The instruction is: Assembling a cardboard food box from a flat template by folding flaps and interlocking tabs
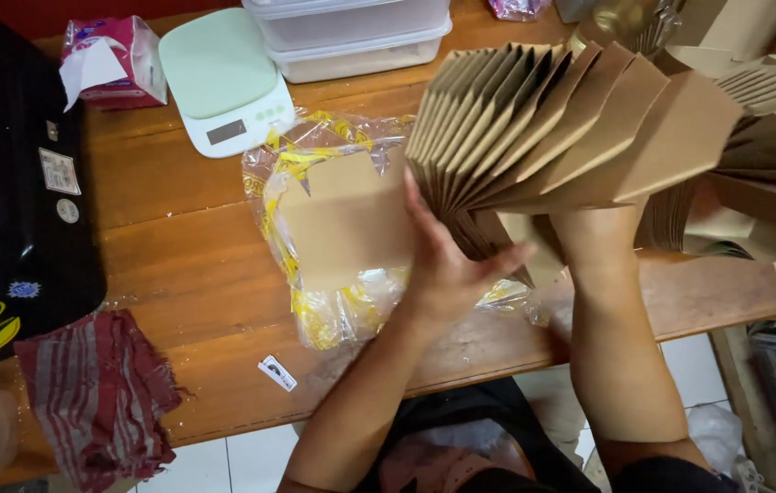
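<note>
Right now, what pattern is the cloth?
Red cloth with pale stripes, head view.
</note>
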